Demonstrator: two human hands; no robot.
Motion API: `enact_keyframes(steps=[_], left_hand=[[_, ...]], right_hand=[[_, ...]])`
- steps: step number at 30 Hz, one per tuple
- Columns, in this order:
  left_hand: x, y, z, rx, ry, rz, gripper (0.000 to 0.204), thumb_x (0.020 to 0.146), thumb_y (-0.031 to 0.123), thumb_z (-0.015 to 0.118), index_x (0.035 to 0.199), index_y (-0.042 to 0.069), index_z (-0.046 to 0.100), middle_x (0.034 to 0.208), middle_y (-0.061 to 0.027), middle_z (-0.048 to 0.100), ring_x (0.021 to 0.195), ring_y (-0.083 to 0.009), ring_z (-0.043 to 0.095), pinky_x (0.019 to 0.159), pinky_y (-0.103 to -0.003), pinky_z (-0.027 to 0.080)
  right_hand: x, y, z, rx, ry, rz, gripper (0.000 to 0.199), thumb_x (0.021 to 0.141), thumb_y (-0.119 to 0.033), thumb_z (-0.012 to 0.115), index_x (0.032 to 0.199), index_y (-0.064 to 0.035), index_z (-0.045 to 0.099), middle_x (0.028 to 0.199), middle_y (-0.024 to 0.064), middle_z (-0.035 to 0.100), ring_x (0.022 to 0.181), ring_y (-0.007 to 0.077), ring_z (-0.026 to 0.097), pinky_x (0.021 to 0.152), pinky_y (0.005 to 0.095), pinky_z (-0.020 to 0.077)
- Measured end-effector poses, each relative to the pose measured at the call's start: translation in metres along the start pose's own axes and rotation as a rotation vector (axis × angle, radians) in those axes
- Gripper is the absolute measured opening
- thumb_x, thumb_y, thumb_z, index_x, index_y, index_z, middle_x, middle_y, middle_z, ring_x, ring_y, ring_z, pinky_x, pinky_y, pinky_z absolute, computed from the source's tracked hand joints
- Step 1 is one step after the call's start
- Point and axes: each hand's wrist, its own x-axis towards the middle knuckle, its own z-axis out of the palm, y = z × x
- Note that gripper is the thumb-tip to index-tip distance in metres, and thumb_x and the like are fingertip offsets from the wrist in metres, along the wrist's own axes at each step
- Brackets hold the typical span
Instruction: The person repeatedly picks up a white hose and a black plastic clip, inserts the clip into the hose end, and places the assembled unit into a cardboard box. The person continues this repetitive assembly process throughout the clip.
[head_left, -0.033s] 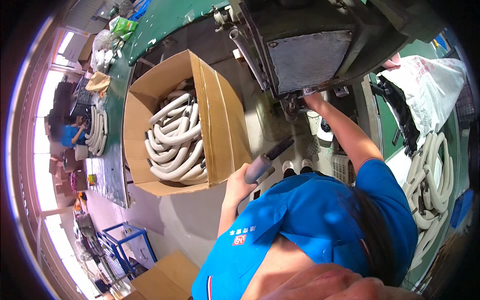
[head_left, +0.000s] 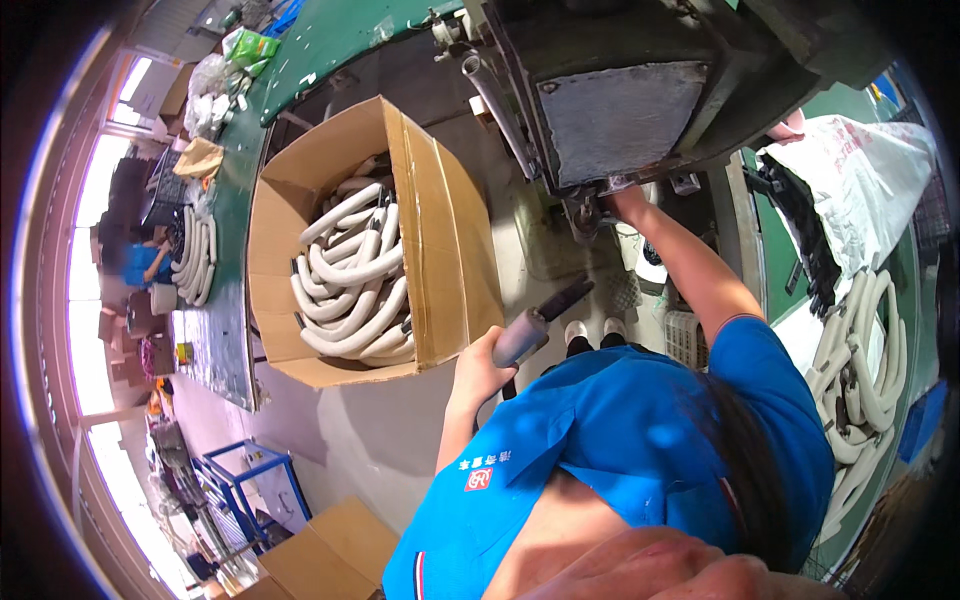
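My left hand [head_left: 482,372] is closed around a grey tube [head_left: 520,340] with a black end piece, held tilted in front of my body. The black end points up and to the right, toward the machine. My right hand [head_left: 627,205] reaches forward to the lower edge of a dark metal machine [head_left: 620,120], beside a small metal fitting [head_left: 582,215]. Its fingers are mostly hidden there, so their grip does not show. Left of me, an open cardboard box [head_left: 440,230] holds several curved, pale foam-covered tubes [head_left: 350,270] with black ends.
At the right, more pale tubes [head_left: 860,370] lie by a white sack [head_left: 850,180] and black pieces [head_left: 805,230]. A green table [head_left: 228,250] runs behind the box. A blue metal frame [head_left: 245,490] and another carton [head_left: 340,550] stand lower left. Another person [head_left: 140,262] is far left.
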Motion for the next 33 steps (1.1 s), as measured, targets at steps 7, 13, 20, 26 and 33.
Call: enact_keyframes(steps=[7,13,20,26,33], left_hand=[[-0.01,0.015,0.007,0.024,0.112,0.044,0.044,0.061,0.014,0.07,0.103,0.008,0.058,0.09,-0.0171,0.065,0.088,-0.0366,0.062,0.076,-0.043,0.05],[-0.01,0.026,0.003,0.029,0.095,0.058,0.043,0.06,0.012,0.07,0.102,0.007,0.058,0.09,-0.0179,0.064,0.088,-0.0381,0.062,0.075,-0.044,0.05],[-0.012,0.021,0.006,-0.006,0.145,0.046,0.041,0.063,0.014,0.067,0.101,0.006,0.057,0.09,-0.019,0.064,0.089,-0.0397,0.061,0.076,-0.045,0.049],[-0.002,0.033,0.014,0.022,0.129,0.127,0.036,0.064,0.016,0.063,0.099,0.007,0.058,0.088,-0.0185,0.063,0.088,-0.0394,0.061,0.076,-0.045,0.049],[-0.014,0.024,0.02,-0.008,0.113,0.078,0.035,0.065,0.016,0.063,0.099,0.008,0.058,0.087,-0.0186,0.063,0.087,-0.0399,0.06,0.076,-0.044,0.049]], right_hand=[[0.025,-0.024,-0.005,-0.133,-0.423,-0.002,0.039,0.089,-0.023,0.045,0.124,-0.0095,0.054,0.132,0.0129,0.051,0.119,0.0276,0.048,0.101,0.0384,0.0363],[0.026,0.037,0.027,0.105,-0.167,-0.011,0.038,0.088,-0.018,0.049,0.124,-0.0048,0.051,0.132,0.0204,0.049,0.121,0.033,0.046,0.101,0.0412,0.0357],[0.031,0.045,0.019,0.279,-0.218,0.215,0.05,0.089,-0.029,0.047,0.131,-0.0034,0.039,0.125,0.0278,0.05,0.113,0.0453,0.049,0.096,0.0483,0.0384],[0.035,0.076,0.109,0.198,-0.161,-0.145,0.028,0.082,-0.009,0.054,0.107,0.0016,0.061,0.11,0.0247,0.061,0.106,0.0362,0.059,0.087,0.0419,0.0483],[0.029,0.061,0.07,0.084,-0.253,-0.268,0.019,0.078,-0.009,0.058,0.094,-0.0018,0.066,0.102,0.0215,0.064,0.097,0.0376,0.061,0.079,0.0425,0.0504]])
